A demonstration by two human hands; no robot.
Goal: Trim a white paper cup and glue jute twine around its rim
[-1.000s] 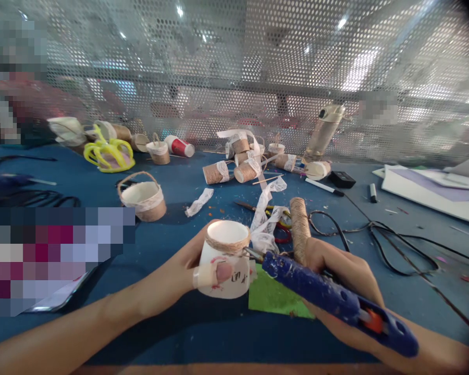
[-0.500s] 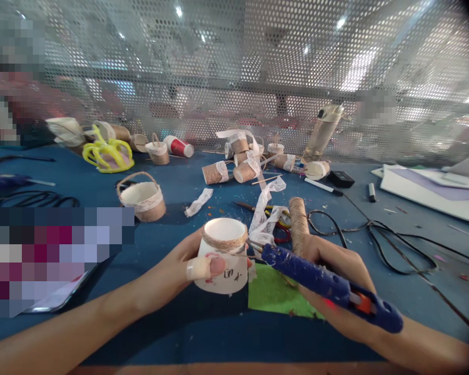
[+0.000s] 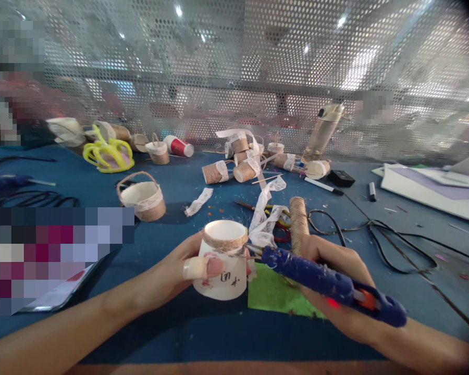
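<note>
A white paper cup (image 3: 222,284) with twine (image 3: 223,245) wound below its rim is gripped by my left hand (image 3: 197,260), thumb across its printed front. The thumb wears a pale bandage. My right hand (image 3: 336,260) is closed around a blue hot glue gun (image 3: 308,273), whose nozzle lies at the cup's right side by the twine. A roll of twine (image 3: 298,219) stands up by the right hand's fingers; whether they grip it is hidden. A strand runs from the cup toward the nozzle. Beneath lies a green sheet (image 3: 273,291).
A twine-handled basket (image 3: 150,205) stands left of centre. White lace (image 3: 268,208) and scissors (image 3: 245,205) lie behind the cup. Several twine-wrapped cups (image 3: 247,169) sit at the back by a perforated metal screen (image 3: 219,67). A black cable (image 3: 383,255) loops across the right.
The cup has tilted slightly and its base has shifted down a little in my left hand. The glue gun's rear has moved slightly right; its nozzle stays by the twine.
</note>
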